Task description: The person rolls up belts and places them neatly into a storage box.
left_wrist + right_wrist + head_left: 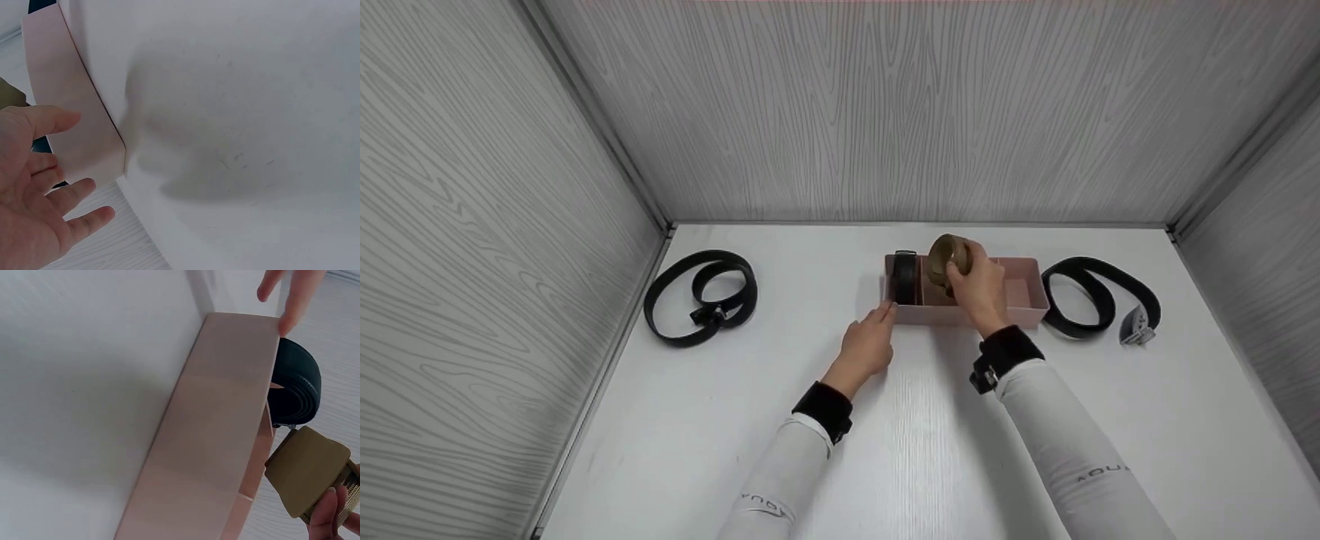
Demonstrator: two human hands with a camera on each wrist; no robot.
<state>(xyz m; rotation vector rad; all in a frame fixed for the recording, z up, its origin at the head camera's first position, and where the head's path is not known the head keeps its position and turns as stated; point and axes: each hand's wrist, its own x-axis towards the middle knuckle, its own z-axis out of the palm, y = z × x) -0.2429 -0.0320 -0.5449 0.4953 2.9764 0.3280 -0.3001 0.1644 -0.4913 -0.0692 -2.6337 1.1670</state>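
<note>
Two loose black belts (748, 296) (1104, 304) remain; right hand (980, 286) grips coiled olive belt (306, 467); extended left hand (868, 346) touches pink divided box (932, 315) containing coiled black belt (904, 282).

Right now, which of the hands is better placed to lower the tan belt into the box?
Probably the right hand: it grips the tan belt over the pink box; the left hand merely touches the box's near-left corner.

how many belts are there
4: a looped black belt left of the pink box, a rolled black belt in its left end, a tan belt in the right hand, and a coiled black belt right of the box. The hand could hide another inside.
</note>
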